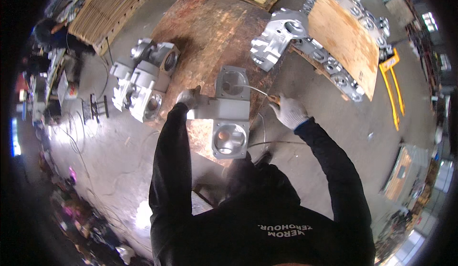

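Note:
A grey metal casting with two square flanges and large round openings lies on the worktable in front of me. My left hand, in a pale glove with darkened fingers, grips the casting's left end. My right hand, gloved too, closes around the brownish handle of a thin curved metal rod tool. The rod runs leftward to the casting's far opening; its very tip is hard to make out. The near opening faces up, with nothing touching it.
Several similar castings sit at the table's left edge, another at its far right. Beyond are more castings beside a plywood sheet and a yellow pallet-jack fork. Cables trail over the floor at left.

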`<act>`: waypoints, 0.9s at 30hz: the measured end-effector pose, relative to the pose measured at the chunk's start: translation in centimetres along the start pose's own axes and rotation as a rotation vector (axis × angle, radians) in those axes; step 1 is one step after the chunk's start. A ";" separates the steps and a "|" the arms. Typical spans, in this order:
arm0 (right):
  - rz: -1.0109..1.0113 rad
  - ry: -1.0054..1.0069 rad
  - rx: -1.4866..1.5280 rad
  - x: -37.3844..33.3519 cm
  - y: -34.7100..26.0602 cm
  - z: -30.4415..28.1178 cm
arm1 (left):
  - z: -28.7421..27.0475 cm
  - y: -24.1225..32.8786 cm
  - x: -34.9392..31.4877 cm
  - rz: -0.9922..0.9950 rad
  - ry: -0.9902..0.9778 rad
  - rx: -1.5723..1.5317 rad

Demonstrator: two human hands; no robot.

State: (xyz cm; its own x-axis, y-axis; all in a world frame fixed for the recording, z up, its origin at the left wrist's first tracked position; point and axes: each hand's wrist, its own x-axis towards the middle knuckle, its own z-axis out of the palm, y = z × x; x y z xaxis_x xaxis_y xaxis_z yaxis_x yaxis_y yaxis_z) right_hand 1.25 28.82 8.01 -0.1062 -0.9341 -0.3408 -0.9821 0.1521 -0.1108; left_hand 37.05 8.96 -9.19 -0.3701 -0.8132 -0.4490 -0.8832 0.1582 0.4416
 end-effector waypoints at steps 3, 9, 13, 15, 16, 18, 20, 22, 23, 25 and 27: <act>0.010 -0.037 -0.148 6.0 -3.3 0.7 | 0.8 -1.3 0.4 -0.015 0.042 0.117; -0.328 -0.131 -0.268 10.6 -9.7 4.1 | 3.5 -5.7 -0.3 -0.079 0.110 0.203; -0.363 -0.083 -0.198 14.3 -11.0 6.7 | 8.1 2.4 -5.5 -0.045 0.567 0.202; -0.383 -0.072 -0.334 15.8 -11.6 6.3 | 12.0 5.9 -10.3 -0.047 0.624 0.085; -0.360 -0.081 -0.372 16.3 -12.0 5.8 | 14.4 7.7 -12.8 -0.047 0.574 -0.031; -0.385 -0.207 -0.362 15.7 -12.1 3.8 | 17.4 11.7 -17.0 -0.191 0.404 -0.193; -0.444 -0.266 -0.400 15.2 -13.9 2.0 | 24.4 11.9 -17.7 -0.237 0.241 -0.225; -0.388 -0.200 -0.357 15.2 -15.5 0.1 | 28.9 11.6 -16.4 -0.432 0.248 -0.444; -0.386 -0.152 -0.397 15.2 -15.5 -0.4 | 29.2 11.1 -16.4 -0.468 0.523 -0.663; -0.394 -0.141 -0.494 15.5 -13.7 -0.5 | 25.7 10.3 -17.9 -0.520 0.168 -0.374; -0.409 -0.229 -0.452 14.1 -14.3 -1.6 | 19.7 10.2 -20.2 -0.496 0.041 -0.252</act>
State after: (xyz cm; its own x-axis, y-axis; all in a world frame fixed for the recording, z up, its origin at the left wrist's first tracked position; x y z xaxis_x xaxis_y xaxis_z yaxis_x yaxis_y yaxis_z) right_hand 13.51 12.97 6.32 0.2764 -0.7878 -0.5504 -0.9101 -0.3986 0.1134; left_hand 29.83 38.07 -10.94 0.0883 -0.7778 -0.6222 -0.8507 -0.3838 0.3591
